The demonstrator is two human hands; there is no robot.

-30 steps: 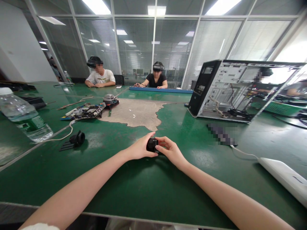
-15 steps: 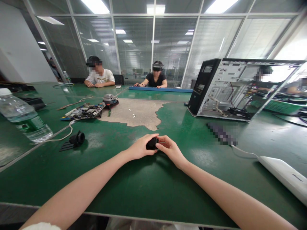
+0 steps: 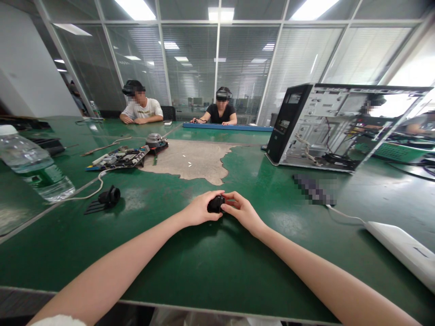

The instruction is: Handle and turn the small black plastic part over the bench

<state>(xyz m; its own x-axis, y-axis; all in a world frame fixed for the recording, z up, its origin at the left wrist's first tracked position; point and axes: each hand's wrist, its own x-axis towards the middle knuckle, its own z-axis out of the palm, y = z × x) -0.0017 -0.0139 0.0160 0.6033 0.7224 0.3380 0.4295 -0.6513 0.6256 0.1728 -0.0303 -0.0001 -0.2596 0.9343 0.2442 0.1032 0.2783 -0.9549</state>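
A small black object (image 3: 215,204) is held between my two hands, a little above the green table (image 3: 210,267). My left hand (image 3: 203,208) wraps round it from the left, thumb below and fingers above. From the right, the fingertips and thumb of my right hand (image 3: 239,209) pinch its right side. The fingers hide part of the object, and its exact form cannot be made out. To the left on the table lies another black part (image 3: 110,196) with a round end and flat prongs, touched by neither hand.
An open computer case (image 3: 292,124) stands at the back right. Nearer lie a blurred dark device (image 3: 314,190) and a white power bank (image 3: 401,246) joined by a cable. A water bottle (image 3: 37,167) and a circuit board (image 3: 118,158) are at left. Two people sit across the table.
The black object has turned very slightly within my fingers. Both hands remain in almost the same place.
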